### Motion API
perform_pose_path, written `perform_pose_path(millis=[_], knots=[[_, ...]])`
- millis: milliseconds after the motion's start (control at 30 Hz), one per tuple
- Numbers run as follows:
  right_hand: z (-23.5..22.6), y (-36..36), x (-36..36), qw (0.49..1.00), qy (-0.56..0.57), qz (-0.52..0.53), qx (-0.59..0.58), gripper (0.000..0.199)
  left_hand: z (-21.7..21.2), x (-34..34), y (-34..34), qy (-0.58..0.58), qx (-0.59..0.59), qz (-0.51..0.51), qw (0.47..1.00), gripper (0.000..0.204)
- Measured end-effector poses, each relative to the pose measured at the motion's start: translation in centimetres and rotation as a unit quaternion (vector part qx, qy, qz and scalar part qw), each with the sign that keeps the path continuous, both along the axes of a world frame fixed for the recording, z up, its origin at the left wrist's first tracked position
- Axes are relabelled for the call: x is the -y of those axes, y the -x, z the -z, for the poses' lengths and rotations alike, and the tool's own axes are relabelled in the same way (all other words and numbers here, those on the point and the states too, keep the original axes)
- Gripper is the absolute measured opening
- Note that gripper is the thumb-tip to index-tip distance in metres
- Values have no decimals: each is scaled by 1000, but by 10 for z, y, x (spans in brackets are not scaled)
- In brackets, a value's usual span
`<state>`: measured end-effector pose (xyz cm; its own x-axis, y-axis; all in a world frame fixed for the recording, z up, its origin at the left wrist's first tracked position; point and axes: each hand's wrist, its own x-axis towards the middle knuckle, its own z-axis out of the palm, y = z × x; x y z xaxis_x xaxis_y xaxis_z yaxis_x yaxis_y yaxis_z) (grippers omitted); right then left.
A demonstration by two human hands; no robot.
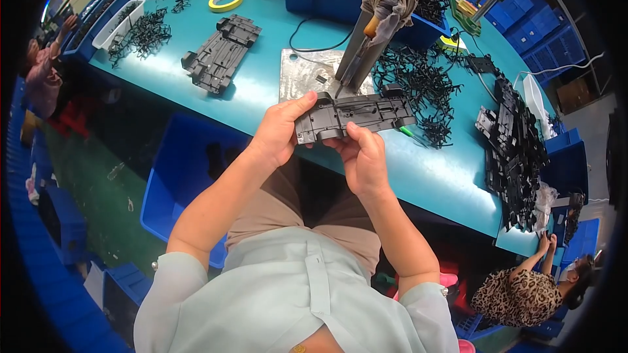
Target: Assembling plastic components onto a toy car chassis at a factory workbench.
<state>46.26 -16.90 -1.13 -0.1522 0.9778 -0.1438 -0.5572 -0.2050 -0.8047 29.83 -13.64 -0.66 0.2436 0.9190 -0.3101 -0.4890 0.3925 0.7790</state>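
A black plastic toy car chassis [356, 116] is held level between both hands at the table's near edge. My left hand [281, 129] grips its left end, thumb on top. Closed on the near long side is my right hand [364, 157], its thumb pressing the upper face and its other fingers partly hidden below. Just beyond the chassis stands an upright tool [369, 46] wrapped in cloth, its thin tip pointing down over a metal plate [307, 68]. Another black chassis [221, 53] lies on the table to the left.
A blue bin [314, 0] heaped with small black parts stands behind the tool. Loose black parts [418, 85] lie to its right, and stacked black chassis [513, 150] farther right. Yellow tape [225, 1] rests at the back left. Co-workers sit at both sides; a blue tub [176, 176] is below.
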Motion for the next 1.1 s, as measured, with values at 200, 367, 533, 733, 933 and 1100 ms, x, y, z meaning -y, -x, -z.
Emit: perform_pose_path(millis=[200,367,533,733,933,1100], knots=[[-3,3,-2,1000,-12,1,-3,26,-6,-3,-1,-11,-8,-16,1000,31],[-4,7,-2,1000,-13,15,-14,25,-9,-5,0,-25,7,-21,999,31],[-6,8,-2,999,-18,19,-20,24,-8,-9,0,-21,42,-22,999,29],[-7,9,-2,999,-11,34,-19,23,-2,-13,1,-32,29,-8,999,33],[-6,10,-1,999,-15,33,-17,23,-4,-13,2,-35,19,-5,999,33],[-7,11,-1,999,-18,33,-15,23,-5,-14,1,-38,9,-8,999,34]])
